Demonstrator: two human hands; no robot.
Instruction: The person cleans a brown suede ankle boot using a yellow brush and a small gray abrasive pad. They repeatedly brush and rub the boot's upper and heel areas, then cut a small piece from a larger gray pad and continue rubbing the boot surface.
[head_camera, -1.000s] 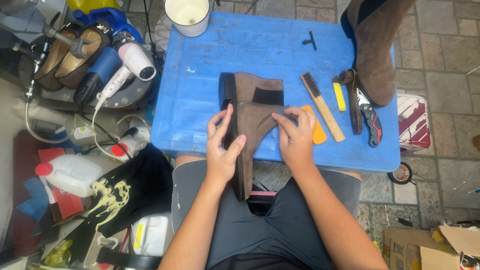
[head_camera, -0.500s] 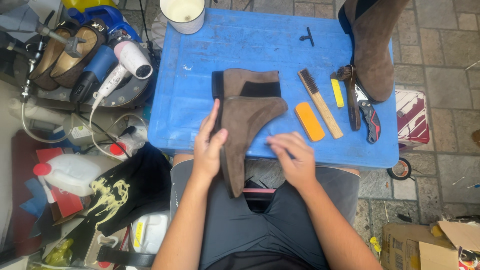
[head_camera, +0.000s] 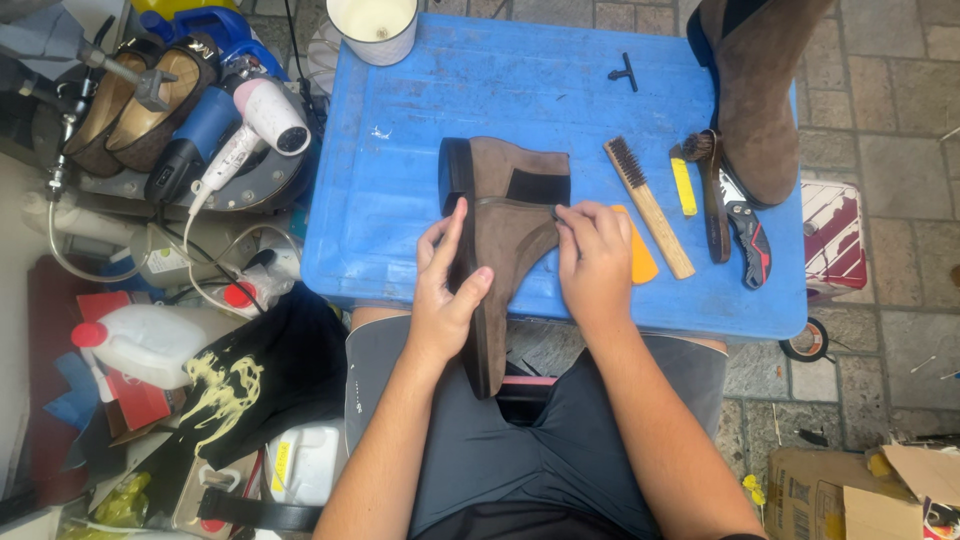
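A brown suede ankle boot (head_camera: 508, 225) with a black sole and black elastic side panel lies on its side on the blue table (head_camera: 400, 200), its toe hanging over the near edge toward my lap. My left hand (head_camera: 447, 285) grips it along the sole edge, thumb on the suede. My right hand (head_camera: 594, 260) presses its fingers on the boot's shaft, next to the elastic panel. An orange block (head_camera: 641, 258) lies partly hidden under my right hand.
A wooden brush (head_camera: 647, 205), a yellow stick (head_camera: 683, 186), a dark-handled brush (head_camera: 712, 200) and a folding tool (head_camera: 750, 240) lie to the right. The second brown boot (head_camera: 760, 90) stands at the far right, a white cup (head_camera: 373, 25) at the back. Hair dryer (head_camera: 245, 135), shoes and jugs crowd the left floor.
The boot has been slid slightly right and turned a little. My right hand moved from the table edge up onto the boot's shaft; my left hand stayed on the sole.
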